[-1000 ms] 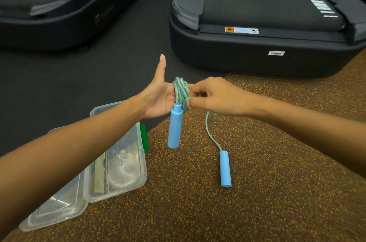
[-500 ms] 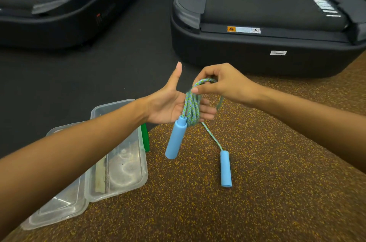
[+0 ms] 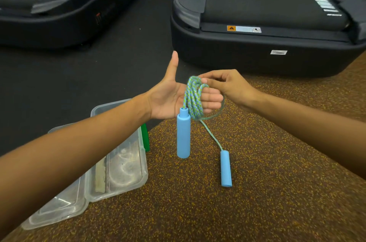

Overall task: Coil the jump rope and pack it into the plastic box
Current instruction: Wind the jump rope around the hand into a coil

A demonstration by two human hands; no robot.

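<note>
Gym floor, speckled rubber mat (image 3: 257,192): jump rope (image 3: 193,99) mid-coil on left hand (image 3: 170,97).

Coils wrap the left fingers, thumb up, hand half-curled; one blue handle (image 3: 183,134) hangs below. Right hand (image 3: 227,85) pinches the top loop. Free handle (image 3: 226,168) lies on the mat, below-right of the coil. Keep wraps snug, even. Plastic box (image 3: 118,172), below-left of the coil, open, holds only smudges; lid (image 3: 55,208) alongside.
</note>
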